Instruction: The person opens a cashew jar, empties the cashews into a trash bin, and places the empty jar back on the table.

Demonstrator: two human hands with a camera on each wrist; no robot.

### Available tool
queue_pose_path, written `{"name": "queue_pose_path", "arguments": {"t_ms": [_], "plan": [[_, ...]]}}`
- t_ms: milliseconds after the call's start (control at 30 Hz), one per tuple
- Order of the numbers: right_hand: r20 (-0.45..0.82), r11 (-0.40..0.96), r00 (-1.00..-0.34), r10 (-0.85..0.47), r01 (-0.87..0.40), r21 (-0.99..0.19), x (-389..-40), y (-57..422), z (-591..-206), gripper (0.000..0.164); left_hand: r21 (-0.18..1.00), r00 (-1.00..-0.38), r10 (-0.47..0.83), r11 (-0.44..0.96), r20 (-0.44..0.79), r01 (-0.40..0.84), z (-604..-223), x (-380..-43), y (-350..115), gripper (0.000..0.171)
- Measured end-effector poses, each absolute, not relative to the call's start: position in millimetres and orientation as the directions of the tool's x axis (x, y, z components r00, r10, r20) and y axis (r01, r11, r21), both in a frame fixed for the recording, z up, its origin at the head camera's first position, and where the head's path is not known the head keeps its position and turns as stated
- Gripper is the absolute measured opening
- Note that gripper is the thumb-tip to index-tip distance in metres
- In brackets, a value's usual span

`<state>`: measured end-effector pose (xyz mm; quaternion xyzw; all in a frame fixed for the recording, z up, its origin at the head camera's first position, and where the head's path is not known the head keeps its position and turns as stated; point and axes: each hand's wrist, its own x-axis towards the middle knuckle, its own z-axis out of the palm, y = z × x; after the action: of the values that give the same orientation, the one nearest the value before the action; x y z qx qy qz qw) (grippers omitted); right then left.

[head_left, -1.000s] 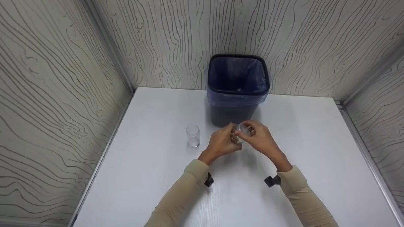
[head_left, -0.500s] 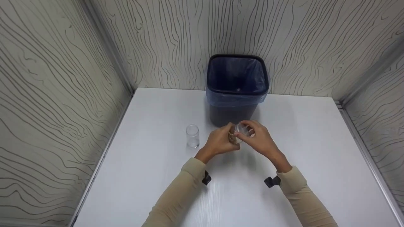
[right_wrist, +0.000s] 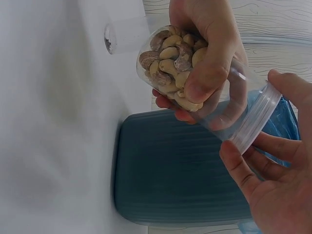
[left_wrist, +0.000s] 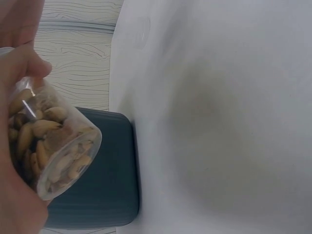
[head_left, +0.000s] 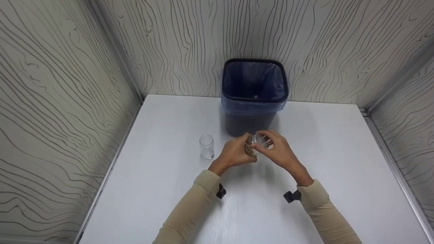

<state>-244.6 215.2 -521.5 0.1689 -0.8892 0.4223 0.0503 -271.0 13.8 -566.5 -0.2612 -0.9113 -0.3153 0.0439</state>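
My left hand grips a clear jar partly filled with cashews, some still in brown skin. In the right wrist view the jar lies tilted, with its nuts gathered at the base end. A clear ridged lid sits at the jar's other end. Fingers and thumb of my right hand are curled round the lid's rim. The left wrist view shows the jar's base, with nuts against the wall. To the left, a second clear jar or glass stands upright on the table.
Just behind the hands stands a dark bin lined with a blue bag. The white table is bordered by patterned walls at the back and both sides.
Both hands stay together on the jar. The left hand has shifted slightly left, and the right hand has turned a little at the lid.
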Motion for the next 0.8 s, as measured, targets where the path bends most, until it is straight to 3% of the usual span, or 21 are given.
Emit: {"name": "queue_pose_path", "arguments": {"t_ms": [800], "plan": [[0.139, 0.577, -0.941, -0.310, -0.302, -0.759, -246.9, 217.7, -515.2, 0.061, 0.561, -0.862, 0.445, 0.661, 0.242, 0.499, -566.6, -271.4, 13.7, 0.056]]}}
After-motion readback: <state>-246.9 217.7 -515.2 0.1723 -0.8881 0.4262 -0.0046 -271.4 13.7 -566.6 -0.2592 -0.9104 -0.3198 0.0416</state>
